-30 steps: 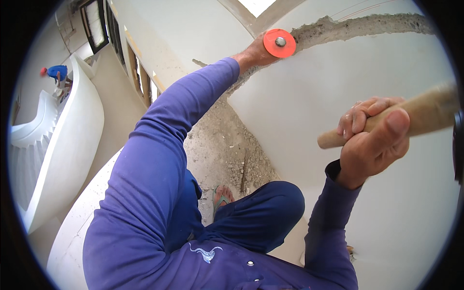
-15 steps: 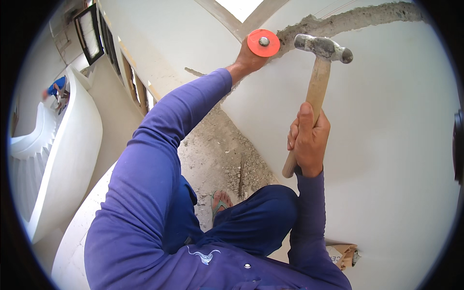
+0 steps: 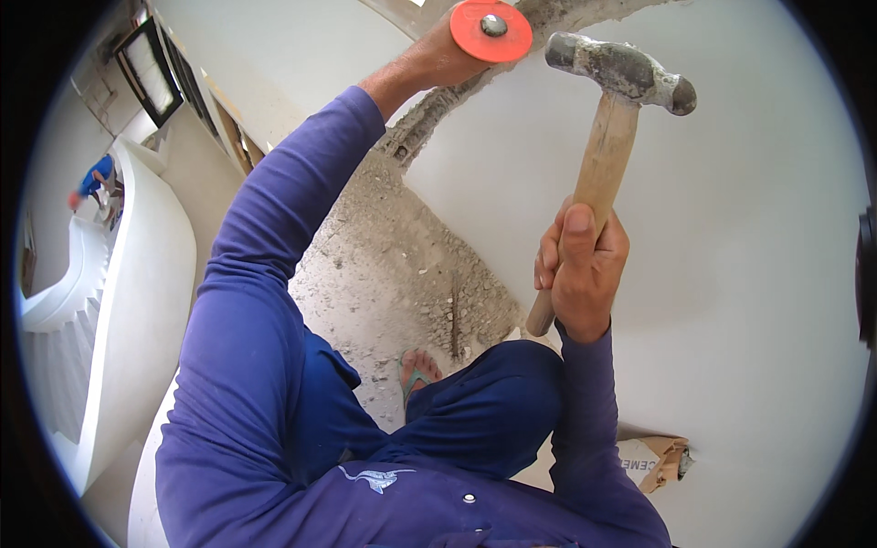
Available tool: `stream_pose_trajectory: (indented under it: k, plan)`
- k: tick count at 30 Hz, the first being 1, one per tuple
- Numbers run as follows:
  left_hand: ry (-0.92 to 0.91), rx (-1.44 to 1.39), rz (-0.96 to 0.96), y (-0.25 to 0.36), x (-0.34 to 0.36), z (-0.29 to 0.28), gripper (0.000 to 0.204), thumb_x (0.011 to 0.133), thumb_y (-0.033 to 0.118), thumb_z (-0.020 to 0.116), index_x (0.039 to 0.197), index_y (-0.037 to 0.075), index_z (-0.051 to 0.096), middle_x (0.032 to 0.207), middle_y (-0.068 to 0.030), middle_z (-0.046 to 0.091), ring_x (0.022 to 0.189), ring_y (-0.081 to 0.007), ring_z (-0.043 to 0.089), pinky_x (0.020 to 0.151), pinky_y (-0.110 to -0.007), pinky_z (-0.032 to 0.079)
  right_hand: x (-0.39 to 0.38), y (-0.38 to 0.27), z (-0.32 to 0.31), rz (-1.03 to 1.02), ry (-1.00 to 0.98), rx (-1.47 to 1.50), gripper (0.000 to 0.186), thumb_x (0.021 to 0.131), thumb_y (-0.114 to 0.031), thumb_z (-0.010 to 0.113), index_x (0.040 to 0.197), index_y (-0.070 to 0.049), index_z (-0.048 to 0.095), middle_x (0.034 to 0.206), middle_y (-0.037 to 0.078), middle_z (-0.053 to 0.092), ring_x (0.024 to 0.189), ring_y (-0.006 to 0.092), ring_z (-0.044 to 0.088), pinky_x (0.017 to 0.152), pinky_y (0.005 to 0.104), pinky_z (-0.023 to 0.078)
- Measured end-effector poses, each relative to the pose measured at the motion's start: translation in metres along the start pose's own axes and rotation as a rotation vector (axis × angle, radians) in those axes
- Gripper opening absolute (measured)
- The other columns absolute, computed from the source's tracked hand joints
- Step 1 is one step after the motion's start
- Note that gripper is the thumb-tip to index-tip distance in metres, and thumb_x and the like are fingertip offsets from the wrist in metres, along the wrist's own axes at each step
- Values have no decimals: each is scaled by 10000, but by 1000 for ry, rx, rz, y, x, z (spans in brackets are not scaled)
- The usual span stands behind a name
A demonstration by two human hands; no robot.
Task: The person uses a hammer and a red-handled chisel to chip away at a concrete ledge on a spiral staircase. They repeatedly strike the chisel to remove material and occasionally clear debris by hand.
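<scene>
My left hand (image 3: 437,60) is closed around a chisel with a round red hand guard (image 3: 466,35); the guard hides most of the fingers, the shaft and the tip. The chisel's worn metal striking end shows at the guard's centre. It is held at a rough groove (image 3: 425,119) cut into the white wall (image 3: 731,274). My right hand (image 3: 589,274) grips the wooden handle of a ball-peen hammer (image 3: 614,146), thumb along the handle. The hammer's dusty steel head is raised just right of the guard, apart from it.
Rubble and dust (image 3: 411,256) cover the floor around my sandalled foot (image 3: 420,370). A torn brown paper bag (image 3: 660,459) lies at the wall's lower right. At the left, a curved white stair balustrade (image 3: 146,274) rises, with a person in blue (image 3: 96,175) beyond it.
The view has shifted, and my left hand with the chisel appears slightly higher and farther left. The hammer head has risen a little and looks larger. Both grips are unchanged.
</scene>
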State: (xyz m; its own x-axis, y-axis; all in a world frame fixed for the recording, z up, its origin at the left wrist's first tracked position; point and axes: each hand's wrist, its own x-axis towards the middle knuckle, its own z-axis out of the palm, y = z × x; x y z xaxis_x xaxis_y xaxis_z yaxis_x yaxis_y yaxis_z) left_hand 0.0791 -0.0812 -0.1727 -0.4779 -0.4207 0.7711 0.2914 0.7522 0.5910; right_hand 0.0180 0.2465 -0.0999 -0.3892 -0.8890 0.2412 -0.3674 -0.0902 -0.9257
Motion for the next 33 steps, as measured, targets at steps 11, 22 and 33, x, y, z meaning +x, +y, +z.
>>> stream_pose_trajectory:
  k: [11,22,33]
  plan:
    - [346,-5,4,5,-19,31,199,927,91,719,1117,50,677,1069,-81,698,975,-229,657,883,-361,540,0,-16,6,-60,32,-81,448,1079,-469,543,965,-36,531,637,25,513,459,83,467,424,242,403]
    - [309,-35,-89,-5,0,37,228,922,145,707,1133,63,681,1093,-110,696,993,-284,655,875,-403,550,73,-19,6,-387,18,-857,388,1021,-365,680,975,12,599,622,58,570,536,151,542,502,352,428]
    - [321,-82,-134,-5,10,42,209,951,162,703,1132,61,675,1070,-80,711,993,-241,659,890,-375,540,42,-156,1,-588,41,52,457,1055,-519,519,949,-79,584,663,21,519,481,144,471,477,307,441]
